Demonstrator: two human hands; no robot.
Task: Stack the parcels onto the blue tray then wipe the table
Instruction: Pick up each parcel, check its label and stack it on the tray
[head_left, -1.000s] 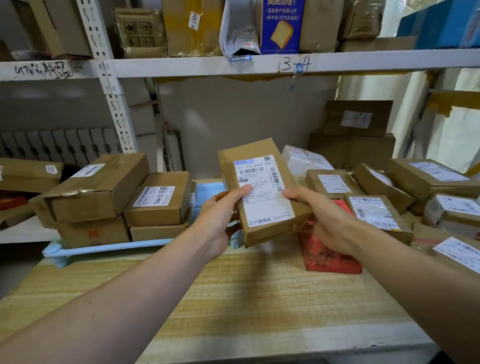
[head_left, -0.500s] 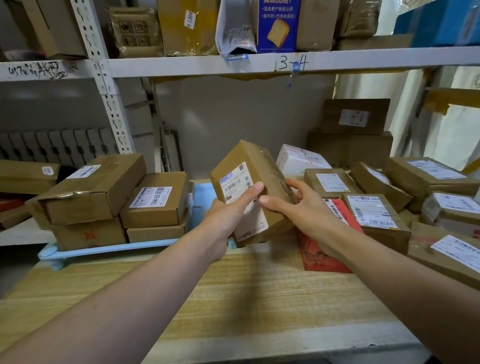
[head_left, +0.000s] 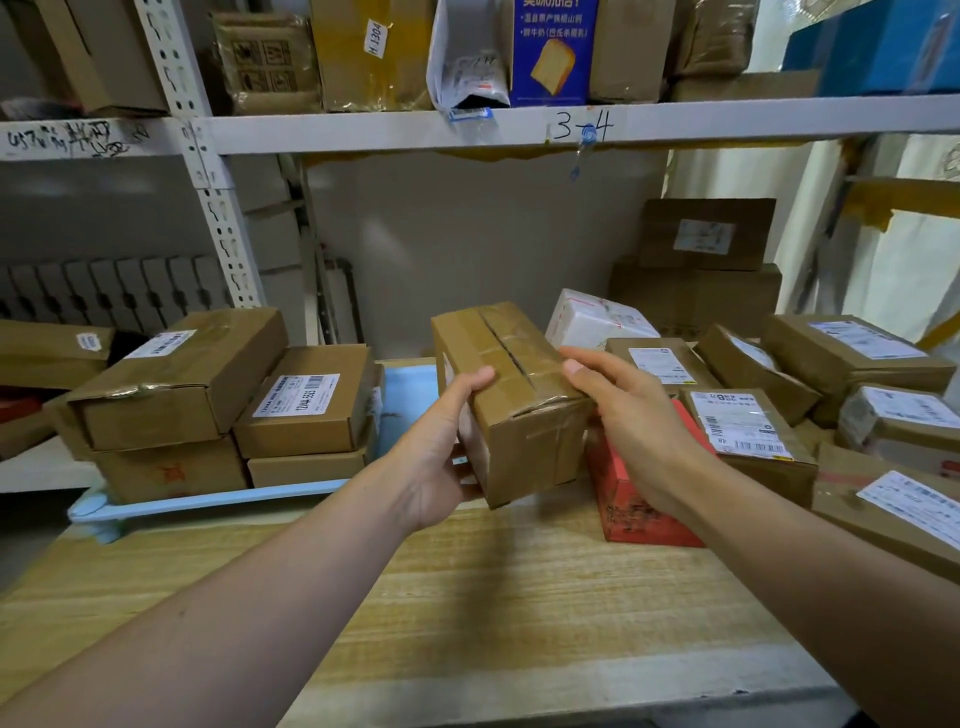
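I hold a brown taped cardboard parcel (head_left: 514, 395) above the table's middle. My left hand (head_left: 441, 447) grips its left side, thumb on top. My right hand (head_left: 628, 410) rests against its right side. The parcel's label faces left and down, its taped seam faces up. The blue tray (head_left: 208, 501) lies at the left and carries several stacked brown parcels (head_left: 306, 400). A bare patch of the tray (head_left: 410, 400) shows just left of the held parcel. More parcels (head_left: 743, 426) and a red box (head_left: 644, 504) crowd the table's right side.
The wooden table top (head_left: 467, 597) stretches in front of me. A white metal shelf (head_left: 519, 127) runs overhead, loaded with boxes. A white parcel (head_left: 597, 322) and taller cartons (head_left: 696, 296) stand at the back right. A shelf upright (head_left: 208, 182) rises at the left.
The parcel has been rolled over to the left, so its label side now faces away and the taped seam is up. Both hands shifted with it toward the tray.
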